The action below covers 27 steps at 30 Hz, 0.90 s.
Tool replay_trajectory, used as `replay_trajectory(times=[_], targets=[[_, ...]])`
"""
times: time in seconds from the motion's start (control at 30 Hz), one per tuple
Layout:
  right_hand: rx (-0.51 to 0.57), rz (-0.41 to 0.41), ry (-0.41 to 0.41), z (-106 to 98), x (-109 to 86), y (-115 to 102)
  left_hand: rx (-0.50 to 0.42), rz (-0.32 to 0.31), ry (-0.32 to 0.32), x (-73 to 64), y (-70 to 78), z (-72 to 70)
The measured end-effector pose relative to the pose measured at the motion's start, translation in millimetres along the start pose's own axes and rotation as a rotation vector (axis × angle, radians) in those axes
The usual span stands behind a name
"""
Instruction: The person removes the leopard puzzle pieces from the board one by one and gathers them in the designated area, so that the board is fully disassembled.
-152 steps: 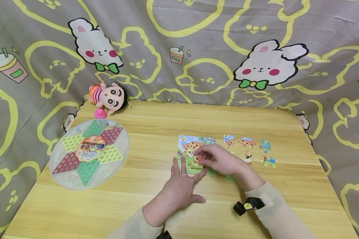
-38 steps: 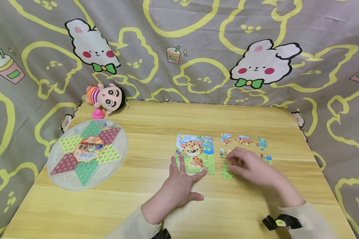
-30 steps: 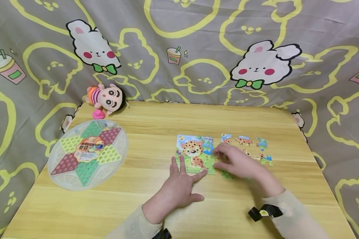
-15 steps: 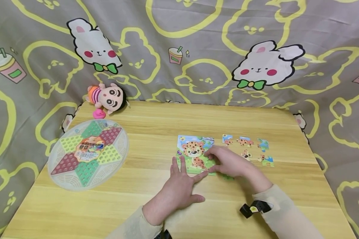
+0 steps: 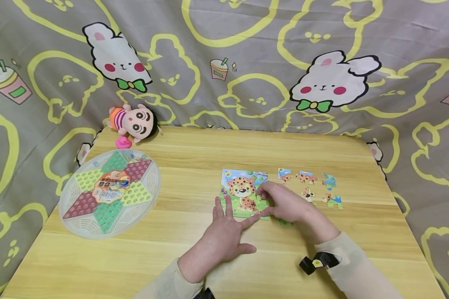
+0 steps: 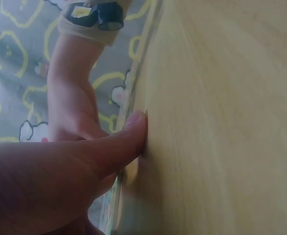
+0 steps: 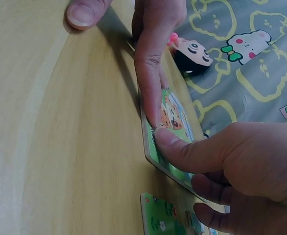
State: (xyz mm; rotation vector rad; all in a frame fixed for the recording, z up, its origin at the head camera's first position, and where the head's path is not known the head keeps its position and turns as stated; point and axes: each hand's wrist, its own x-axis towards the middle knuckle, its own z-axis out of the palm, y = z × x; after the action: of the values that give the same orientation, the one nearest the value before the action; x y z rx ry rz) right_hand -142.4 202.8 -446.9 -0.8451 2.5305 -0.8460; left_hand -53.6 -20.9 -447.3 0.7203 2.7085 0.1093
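Observation:
A square jigsaw puzzle [image 5: 242, 187] with a spotted leopard lies flat on the table. My left hand [image 5: 224, 238] spreads across its lower left corner. The left index finger reaches along the bottom edge, and the left thumb [image 6: 126, 132] rests on the tabletop. At the puzzle's lower right side, my right hand [image 5: 287, 203] bends over the edge. Its thumb [image 7: 168, 137] touches the green surface close to the left index fingertip, while other fingers curl; whether a piece sits between them is hidden. Loose jigsaw pieces [image 5: 307, 177] lie to the right in rows, some beneath the right hand.
A round Chinese checkers board [image 5: 110, 193] lies at the table's left. Behind it are a pink rubber duck [image 5: 123, 142] and a plush doll [image 5: 134, 121]. A patterned curtain [image 5: 254, 95] borders the table's back and sides.
My right hand has gone from the loose pieces leftward onto the puzzle's lower right side, where it has stayed over the last half second. The left hand keeps its place.

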Motion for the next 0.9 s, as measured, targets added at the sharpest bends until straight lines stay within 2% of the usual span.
replay_trajectory(times=[0.23, 0.37, 0.67, 0.9], targets=[[0.104, -0.019, -0.009, 0.9, -3.9, 2.7, -0.007, -0.005, -0.007, 0.2, -0.4, 0.3], [0.155, -0.032, 0.012, 0.5, -6.8, 4.2, -0.01, -0.011, -0.011, 0.7, 0.1, 0.2], [0.189, -0.04, 0.084, -2.3, -14.6, 9.7, 0.007, -0.008, -0.007, 0.0, 1.1, -0.2], [0.207, -0.023, 0.144, -13.6, -32.1, 15.1, 0.023, -0.009, -0.003, -0.6, 1.3, 0.5]])
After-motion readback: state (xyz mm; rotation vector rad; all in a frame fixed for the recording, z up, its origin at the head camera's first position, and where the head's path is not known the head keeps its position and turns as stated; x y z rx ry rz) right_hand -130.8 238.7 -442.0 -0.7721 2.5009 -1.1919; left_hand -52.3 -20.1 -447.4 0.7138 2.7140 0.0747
